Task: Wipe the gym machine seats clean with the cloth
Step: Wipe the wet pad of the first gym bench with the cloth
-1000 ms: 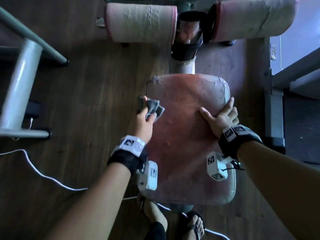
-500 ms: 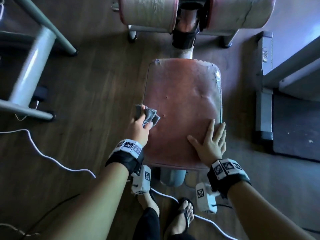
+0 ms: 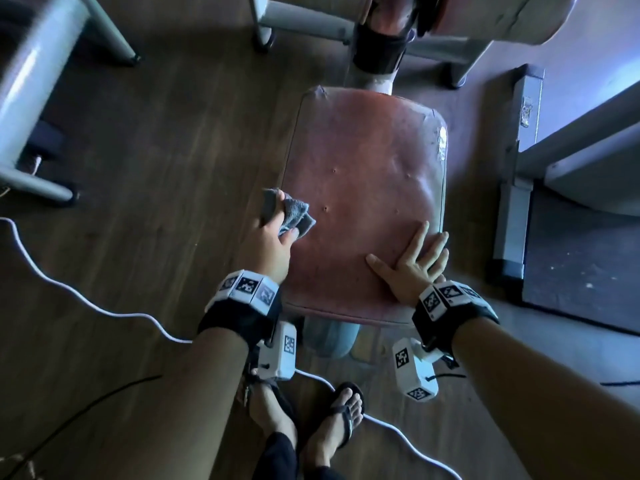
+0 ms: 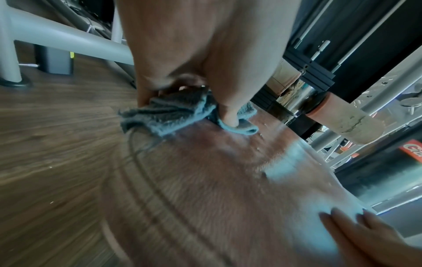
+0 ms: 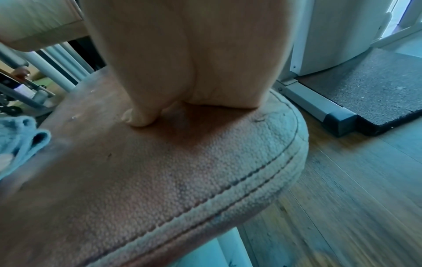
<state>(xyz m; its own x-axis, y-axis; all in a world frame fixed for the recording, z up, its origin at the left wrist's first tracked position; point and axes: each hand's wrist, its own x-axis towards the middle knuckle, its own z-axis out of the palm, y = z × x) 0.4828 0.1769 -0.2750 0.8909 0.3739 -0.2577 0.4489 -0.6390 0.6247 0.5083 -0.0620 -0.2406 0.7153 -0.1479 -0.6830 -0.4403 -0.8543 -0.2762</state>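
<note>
My left hand (image 3: pixel 270 242) bunches a nubby grey terry cloth (image 3: pixel 289 213) at the left edge of the worn, pebbled red vinyl seat (image 3: pixel 363 188); my right hand (image 3: pixel 412 268) lies flat, fingers spread, near its right edge, above wood-plank floor (image 3: pixel 156 168).

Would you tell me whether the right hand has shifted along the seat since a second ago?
Yes: the right hand slid from the seat's far right edge to its near right corner.

Worn red seat (image 3: pixel 363 202) w/ bunched grey cloth (image 3: pixel 287 213) touching its left edge.

Hidden and cut off
Roller pads (image 3: pixel 502 15) cropped at top edge; seat (image 4: pixel 205 198) blurred; cloth (image 5: pixel 20 142) cut at left.
</note>
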